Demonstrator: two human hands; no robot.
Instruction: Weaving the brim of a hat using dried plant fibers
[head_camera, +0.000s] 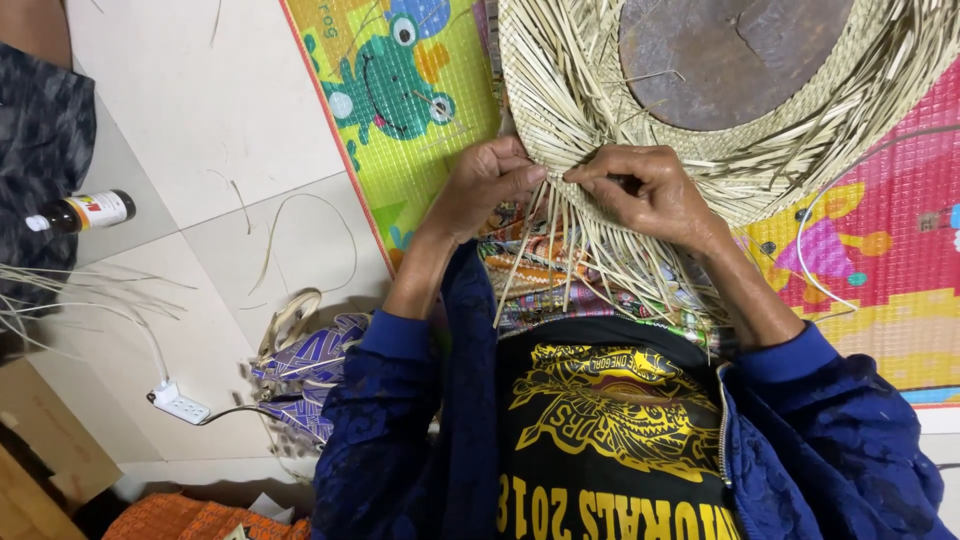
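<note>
A round woven straw piece (575, 80) with many loose strand ends lies on a colourful play mat (400, 150), with a dark round block (730, 55) resting in its middle. My left hand (480, 185) pinches strands at the near rim. Just to the right, almost touching it, my right hand (645, 190) also grips strands at the rim. Loose straw ends (590, 260) hang down over my lap between my forearms.
A small dark bottle (80, 212) lies on the pale tiled floor at left beside another person's clothed leg (40, 130). A white power strip (180, 403) with cable, loose straw strands (60, 295), a patterned bag (305, 365) and a white cord (815, 250) on the mat are nearby.
</note>
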